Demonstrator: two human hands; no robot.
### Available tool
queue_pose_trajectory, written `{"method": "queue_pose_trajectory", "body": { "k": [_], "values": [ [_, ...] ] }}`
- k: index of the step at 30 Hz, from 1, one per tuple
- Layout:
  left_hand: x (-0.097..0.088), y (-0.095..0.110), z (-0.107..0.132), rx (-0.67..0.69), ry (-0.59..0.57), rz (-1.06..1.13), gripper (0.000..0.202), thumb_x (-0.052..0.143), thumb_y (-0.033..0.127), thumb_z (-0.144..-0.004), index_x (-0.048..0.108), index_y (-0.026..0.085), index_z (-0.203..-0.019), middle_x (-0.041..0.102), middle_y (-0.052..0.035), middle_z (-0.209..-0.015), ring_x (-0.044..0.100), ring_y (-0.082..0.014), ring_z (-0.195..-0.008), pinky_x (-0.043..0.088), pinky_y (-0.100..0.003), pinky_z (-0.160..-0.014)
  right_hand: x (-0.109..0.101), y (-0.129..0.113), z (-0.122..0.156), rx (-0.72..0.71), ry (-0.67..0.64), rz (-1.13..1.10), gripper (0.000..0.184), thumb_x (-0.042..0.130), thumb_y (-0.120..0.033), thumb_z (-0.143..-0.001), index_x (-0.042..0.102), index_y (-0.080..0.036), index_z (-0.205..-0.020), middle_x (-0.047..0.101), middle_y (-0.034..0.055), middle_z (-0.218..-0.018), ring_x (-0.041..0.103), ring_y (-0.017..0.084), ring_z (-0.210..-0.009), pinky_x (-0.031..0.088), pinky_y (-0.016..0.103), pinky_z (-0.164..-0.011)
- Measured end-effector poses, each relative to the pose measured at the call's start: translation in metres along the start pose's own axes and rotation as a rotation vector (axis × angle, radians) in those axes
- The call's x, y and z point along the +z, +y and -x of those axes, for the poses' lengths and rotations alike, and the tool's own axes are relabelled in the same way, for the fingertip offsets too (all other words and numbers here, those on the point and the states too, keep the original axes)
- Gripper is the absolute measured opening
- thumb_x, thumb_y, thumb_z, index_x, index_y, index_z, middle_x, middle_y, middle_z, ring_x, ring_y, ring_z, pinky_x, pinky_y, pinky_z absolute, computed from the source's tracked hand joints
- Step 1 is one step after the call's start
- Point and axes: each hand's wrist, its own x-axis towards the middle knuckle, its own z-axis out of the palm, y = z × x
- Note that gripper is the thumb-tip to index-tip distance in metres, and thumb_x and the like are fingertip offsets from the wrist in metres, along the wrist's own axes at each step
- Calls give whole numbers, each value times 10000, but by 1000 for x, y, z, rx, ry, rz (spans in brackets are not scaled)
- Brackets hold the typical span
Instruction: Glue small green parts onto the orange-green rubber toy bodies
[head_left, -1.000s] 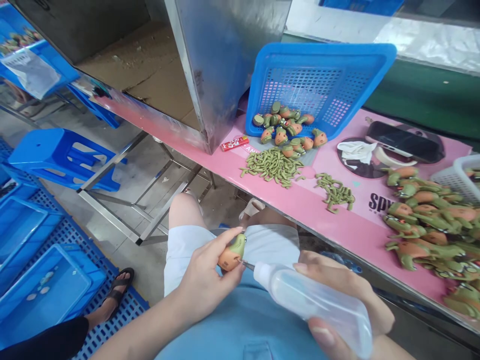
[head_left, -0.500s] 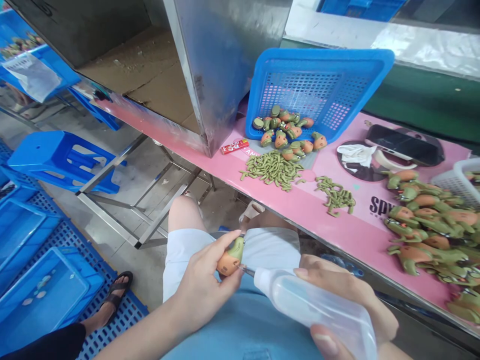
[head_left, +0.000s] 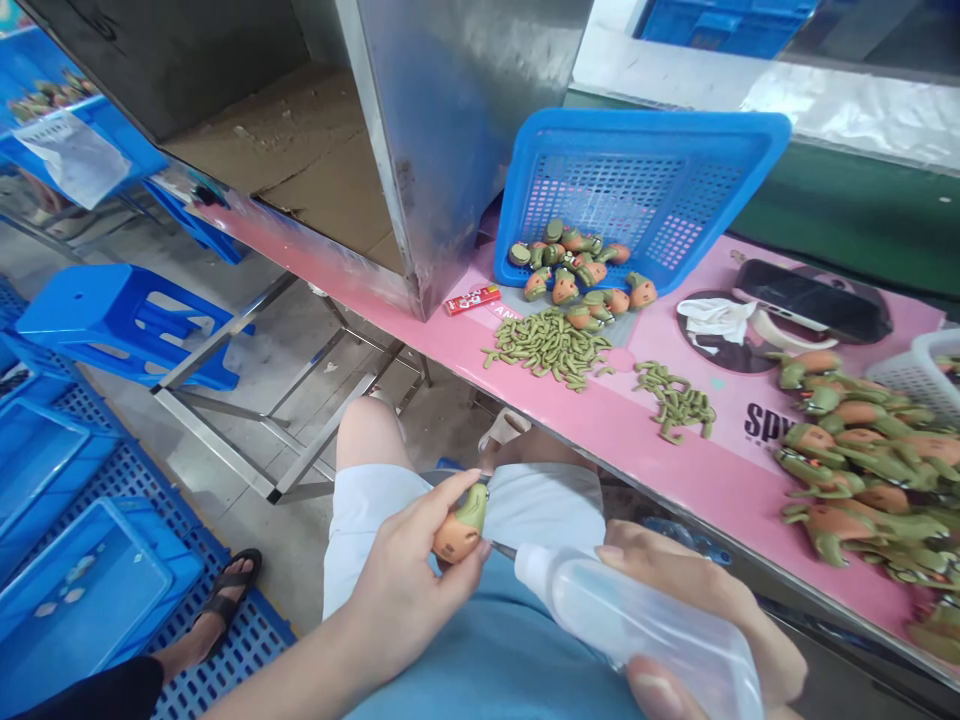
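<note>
Over the lap, below the bench [head_left: 600,420] edge, the left hand [head_left: 405,590] pinches an orange-green toy [head_left: 460,523] between thumb and fingers; the right hand [head_left: 720,620] is closed round a clear bottle [head_left: 637,625], its needle tip touching the toy's underside; on the bench, loose bodies [head_left: 581,275] spill from a blue basket [head_left: 637,180], green limbs [head_left: 551,345] lie heaped beside them, and finished figures [head_left: 862,470] are piled at right; judged part-way, many pieces left.

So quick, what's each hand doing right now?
Left hand: closed on a small orange and green toy.
Right hand: closed around a clear squeeze bottle, its needle tip at the toy.
</note>
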Motion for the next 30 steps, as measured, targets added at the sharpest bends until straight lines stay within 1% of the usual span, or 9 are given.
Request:
{"method": "queue_pose_trajectory", "body": {
  "k": [3, 7, 12, 15, 19, 21, 25, 27, 30],
  "values": [
    [0, 0, 0, 4, 1, -13, 432, 511, 199, -695, 575, 177, -1122, 708, -48, -907, 647, -169, -760, 521, -273, -733, 0, -2, -3, -111, -4, -31, 279, 493, -302, -850, 536, -200, -1106, 437, -9, -510, 329, 148, -334, 234, 287, -301],
    [-1, 2, -1, 10, -10, -12, 446, 504, 174, -681, 574, 189, -1121, 708, -25, -856, 639, -155, -710, 522, -248, -671, 1, -3, -7, -116, 14, -30, 294, 494, -299, -854, 517, -212, -1134, 457, -13, -533, 356, 140, -337, 259, 274, -299],
    [-2, 1, -1, 29, -14, -59, 442, 483, 182, -694, 570, 168, -1126, 710, -39, -876, 654, -160, -734, 524, -252, -724, -2, -6, -9, -99, -112, 31, 200, 490, -306, -863, 530, -170, -1005, 497, -2, -524, 482, 161, -388, 373, 264, -320],
    [-2, -2, -2, 58, 11, -100, 430, 487, 189, -698, 573, 171, -1119, 718, -45, -884, 669, -180, -756, 528, -280, -757, -3, -8, -10, -99, -122, 72, 176, 469, -295, -868, 514, -161, -974, 516, 5, -536, 488, 146, -393, 397, 248, -342],
    [-3, -7, -6, 77, 32, -121, 411, 501, 202, -675, 599, 183, -1074, 731, -34, -876, 684, -189, -732, 548, -285, -719, 0, -5, -11, -87, -90, 103, 223, 468, -360, -864, 503, -168, -971, 528, -2, -542, 521, 138, -428, 440, 226, -407],
    [-4, -10, -9, 64, 50, -118, 406, 501, 222, -671, 610, 178, -1059, 735, -26, -861, 688, -179, -709, 548, -259, -701, 2, -2, -10, 2, -67, 57, 247, 484, -414, -858, 509, -186, -951, 548, -4, -570, 527, 127, -442, 434, 204, -416],
    [-8, -18, -16, 25, 67, -80, 380, 531, 286, -690, 619, 201, -1050, 735, 6, -867, 688, -149, -698, 537, -176, -648, 6, 9, -2, 278, -42, -131, 359, 540, -536, -792, 531, -186, -874, 568, 5, -597, 495, 120, -444, 411, 207, -418],
    [-11, -27, -19, -33, 103, -46, 378, 560, 334, -693, 620, 222, -1049, 733, 21, -864, 687, -148, -718, 534, -160, -632, 6, 18, 4, 406, -26, -245, 405, 575, -558, -752, 548, -171, -869, 592, 34, -647, 524, 140, -492, 430, 232, -455],
    [-13, -50, -23, -104, 133, 41, 403, 610, 446, -665, 642, 234, -1007, 731, 16, -882, 684, -183, -793, 547, -185, -655, -3, 37, 11, 560, 29, -453, 444, 611, -554, -720, 568, -155, -909, 613, 49, -678, 557, 158, -531, 452, 253, -492]
  ]
}}
